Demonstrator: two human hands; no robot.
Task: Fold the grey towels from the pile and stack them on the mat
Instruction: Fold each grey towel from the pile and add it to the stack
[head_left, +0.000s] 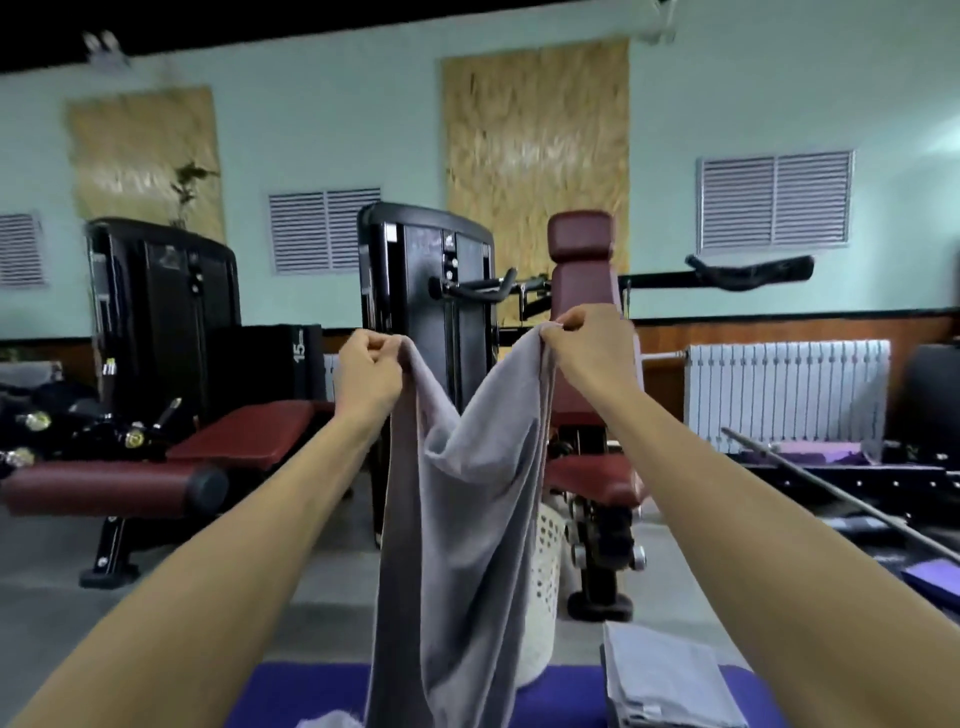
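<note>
Your left hand (368, 375) and right hand (582, 347) each pinch a top corner of a grey towel (457, 519), fingers clamped, held up over the purple mat (311, 691). You're opening it; next, bring the corners together. Folded towels (670, 680) lie right. The towel's bottom edge is cut off, probably near the pile.

The hanging grey towel (457, 519) hides most of the white basket (545, 587).
</note>
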